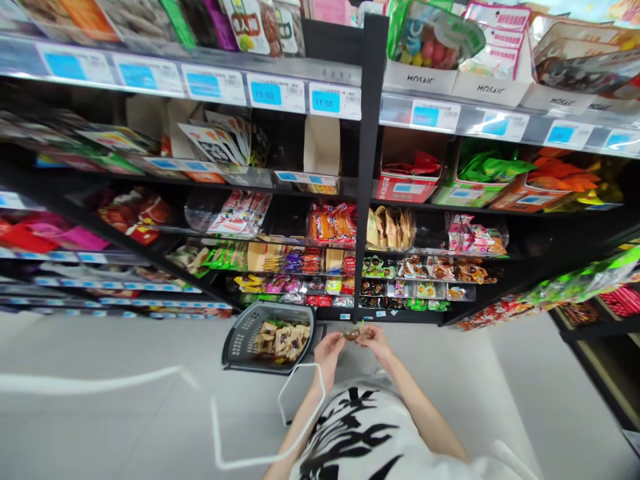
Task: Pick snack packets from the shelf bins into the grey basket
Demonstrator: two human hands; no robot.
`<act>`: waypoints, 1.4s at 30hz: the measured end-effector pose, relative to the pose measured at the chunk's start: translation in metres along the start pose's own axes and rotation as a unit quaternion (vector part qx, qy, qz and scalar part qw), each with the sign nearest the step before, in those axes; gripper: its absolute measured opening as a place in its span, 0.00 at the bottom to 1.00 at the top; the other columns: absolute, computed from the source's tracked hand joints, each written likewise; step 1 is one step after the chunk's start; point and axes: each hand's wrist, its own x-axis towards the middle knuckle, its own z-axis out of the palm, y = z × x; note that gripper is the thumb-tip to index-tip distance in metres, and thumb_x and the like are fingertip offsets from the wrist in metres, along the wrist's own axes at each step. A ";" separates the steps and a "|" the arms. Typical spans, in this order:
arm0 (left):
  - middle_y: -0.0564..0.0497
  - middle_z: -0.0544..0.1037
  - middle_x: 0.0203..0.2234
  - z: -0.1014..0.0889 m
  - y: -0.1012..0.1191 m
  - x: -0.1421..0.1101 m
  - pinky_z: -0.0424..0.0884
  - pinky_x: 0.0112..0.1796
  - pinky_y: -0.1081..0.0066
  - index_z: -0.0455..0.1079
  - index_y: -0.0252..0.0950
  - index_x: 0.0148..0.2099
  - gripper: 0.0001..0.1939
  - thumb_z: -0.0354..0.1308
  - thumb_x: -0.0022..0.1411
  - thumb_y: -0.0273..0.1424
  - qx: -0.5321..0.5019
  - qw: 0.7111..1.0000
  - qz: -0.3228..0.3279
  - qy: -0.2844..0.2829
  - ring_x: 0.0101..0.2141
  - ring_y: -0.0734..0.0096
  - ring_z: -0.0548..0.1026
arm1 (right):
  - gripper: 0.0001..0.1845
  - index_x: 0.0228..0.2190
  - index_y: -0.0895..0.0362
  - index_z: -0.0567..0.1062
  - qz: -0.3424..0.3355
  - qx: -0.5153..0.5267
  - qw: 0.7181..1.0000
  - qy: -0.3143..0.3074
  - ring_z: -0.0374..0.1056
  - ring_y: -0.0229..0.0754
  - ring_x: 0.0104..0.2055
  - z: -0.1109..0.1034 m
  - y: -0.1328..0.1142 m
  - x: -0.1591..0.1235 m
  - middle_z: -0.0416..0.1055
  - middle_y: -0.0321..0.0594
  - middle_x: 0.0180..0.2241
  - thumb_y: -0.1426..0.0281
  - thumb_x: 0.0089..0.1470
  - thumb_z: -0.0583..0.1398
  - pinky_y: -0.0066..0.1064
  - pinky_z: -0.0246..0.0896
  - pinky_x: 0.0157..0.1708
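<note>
Both my hands meet low in front of me, above the floor. My left hand (329,348) and my right hand (374,339) pinch the two ends of a small brown wrapped snack (352,332) held between them. A grey shopping basket (240,337) stands on the floor just left of my hands, with several small tan packets (283,339) inside. My white shirt with black print (357,427) fills the bottom centre.
Black store shelves (369,167) packed with colourful snack bags rise ahead and to both sides, with blue price tags (266,93) on their rails. A white cable (215,427) loops across the pale floor (110,413) at lower left.
</note>
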 end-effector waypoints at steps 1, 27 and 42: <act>0.46 0.83 0.33 0.000 0.000 -0.001 0.77 0.39 0.65 0.77 0.35 0.33 0.08 0.67 0.51 0.34 0.014 1.000 0.015 -0.014 0.36 0.63 0.81 | 0.16 0.26 0.55 0.76 -0.010 0.001 1.000 0.001 0.71 0.40 0.29 0.000 0.001 0.000 0.77 0.37 0.28 0.64 0.35 0.73 0.28 0.60 0.28; 0.48 0.77 0.34 -0.006 0.020 -0.023 0.76 0.39 0.68 0.75 0.37 0.36 0.03 0.61 0.62 0.31 0.176 0.965 0.181 -0.075 0.37 0.66 0.78 | 0.13 0.32 0.54 0.76 0.158 0.235 0.959 -0.032 0.74 0.41 0.32 0.011 -0.002 -0.010 0.79 0.39 0.33 0.63 0.44 0.70 0.29 0.67 0.31; 0.51 0.80 0.37 0.003 0.029 -0.027 0.76 0.45 0.64 0.78 0.45 0.47 0.13 0.60 0.64 0.23 0.300 0.850 0.413 -0.129 0.39 0.68 0.78 | 0.09 0.31 0.57 0.79 0.075 0.140 0.986 -0.040 0.67 0.39 0.28 0.024 -0.045 -0.023 0.75 0.39 0.29 0.64 0.47 0.68 0.28 0.60 0.28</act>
